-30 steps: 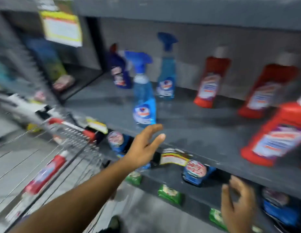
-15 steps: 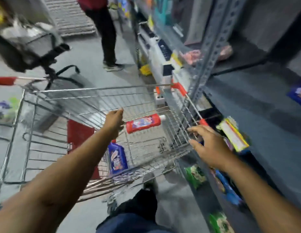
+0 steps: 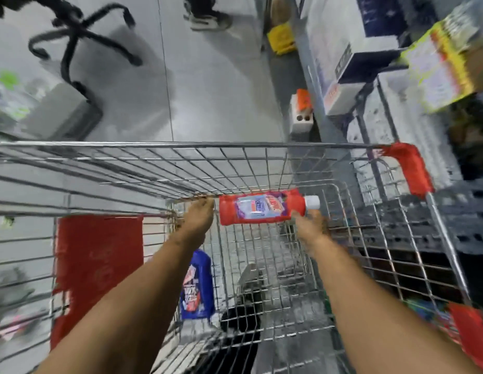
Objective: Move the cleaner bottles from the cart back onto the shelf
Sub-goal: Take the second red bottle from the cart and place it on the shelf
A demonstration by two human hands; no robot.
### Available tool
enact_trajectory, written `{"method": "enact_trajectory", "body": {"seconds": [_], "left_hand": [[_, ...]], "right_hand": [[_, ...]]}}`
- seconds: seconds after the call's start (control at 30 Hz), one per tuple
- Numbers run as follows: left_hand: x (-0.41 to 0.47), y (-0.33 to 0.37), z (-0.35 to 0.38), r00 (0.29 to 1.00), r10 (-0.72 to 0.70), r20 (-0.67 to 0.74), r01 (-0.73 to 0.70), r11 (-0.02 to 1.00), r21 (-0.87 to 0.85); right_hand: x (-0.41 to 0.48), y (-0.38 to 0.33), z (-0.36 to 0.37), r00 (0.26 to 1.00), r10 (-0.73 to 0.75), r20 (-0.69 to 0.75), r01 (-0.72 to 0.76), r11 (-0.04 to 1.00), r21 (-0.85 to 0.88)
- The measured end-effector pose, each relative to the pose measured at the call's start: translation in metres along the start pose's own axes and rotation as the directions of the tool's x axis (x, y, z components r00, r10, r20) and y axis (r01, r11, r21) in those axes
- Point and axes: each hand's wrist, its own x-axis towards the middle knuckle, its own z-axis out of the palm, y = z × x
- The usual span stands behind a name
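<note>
A red cleaner bottle (image 3: 262,209) with a white cap lies on its side inside the wire cart (image 3: 181,144), cap pointing right. My left hand (image 3: 198,218) reaches into the cart, fingertips at the bottle's base end. From the other side my right hand (image 3: 309,225) comes in just below the bottle's neck, its fingertips hidden under the bottle, so its grip is unclear. A blue cleaner bottle (image 3: 197,290) lies lower in the cart, under my left forearm. The grey shelf (image 3: 467,211) runs along the cart's right side.
Red corner guards (image 3: 410,168) and a red seat flap (image 3: 97,265) mark the cart. A black chair base (image 3: 81,41) and another person's shoes (image 3: 208,14) are on the floor ahead. A yellow shelf tag (image 3: 440,68) sticks out at upper right.
I turned from the shelf to the cart. Both hands have gone down into the cart and closed in on the two ends of the red bottle, which has not moved.
</note>
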Motion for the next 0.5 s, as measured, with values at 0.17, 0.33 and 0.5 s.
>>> {"method": "enact_trajectory", "body": {"seconds": [0.17,0.33,0.5], "left_hand": [[0.007,0.012,0.028,0.988,0.007,0.153,0.005,0.997,-0.077],[0.016,0.009,0.042,0.996,-0.066,0.068,0.071,0.994,-0.083],[-0.006,-0.003,0.042,0.990,-0.112,0.085,0.128,0.967,-0.219]], "right_hand": [[0.042,0.014,0.023,0.990,0.094,-0.105,-0.061,0.957,0.282],[0.054,0.021,0.028,0.986,0.164,-0.018,-0.141,0.897,0.418],[0.041,0.018,0.015,0.992,0.122,-0.025,-0.101,0.908,0.407]]}}
